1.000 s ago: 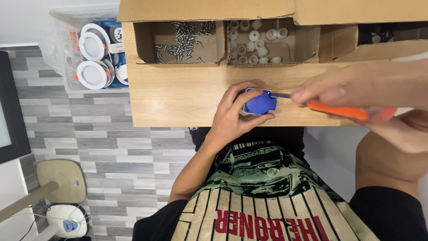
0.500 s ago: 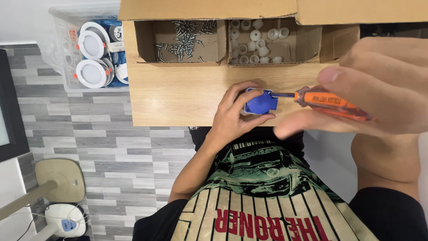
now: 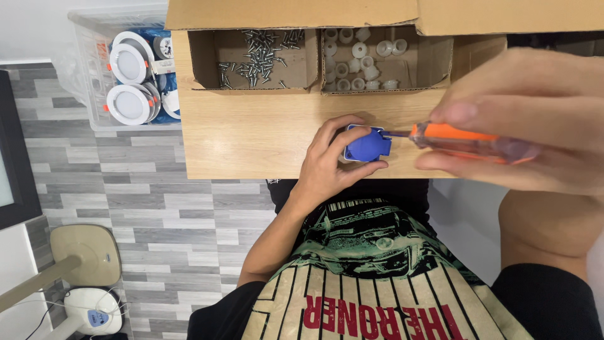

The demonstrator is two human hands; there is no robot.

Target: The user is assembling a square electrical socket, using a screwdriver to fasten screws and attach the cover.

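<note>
My left hand (image 3: pixel 328 165) grips a small blue plastic socket part (image 3: pixel 368 144) and holds it down on the wooden tabletop (image 3: pixel 251 135). My right hand (image 3: pixel 535 119), close to the camera and blurred, holds a screwdriver (image 3: pixel 469 140) with an orange and clear handle. Its thin shaft points left and its tip touches the right side of the blue part.
Behind the hands stand two open cardboard boxes, one with several loose screws (image 3: pixel 259 55), one with several white plastic caps (image 3: pixel 358 60). A clear bin (image 3: pixel 94 94) of round white lamps stands on the floor at the left. A fan base (image 3: pixel 85 258) is at the lower left.
My right hand has shifted and turned around the screwdriver handle, now covering more of it. The left hand and the blue part have stayed in place.
</note>
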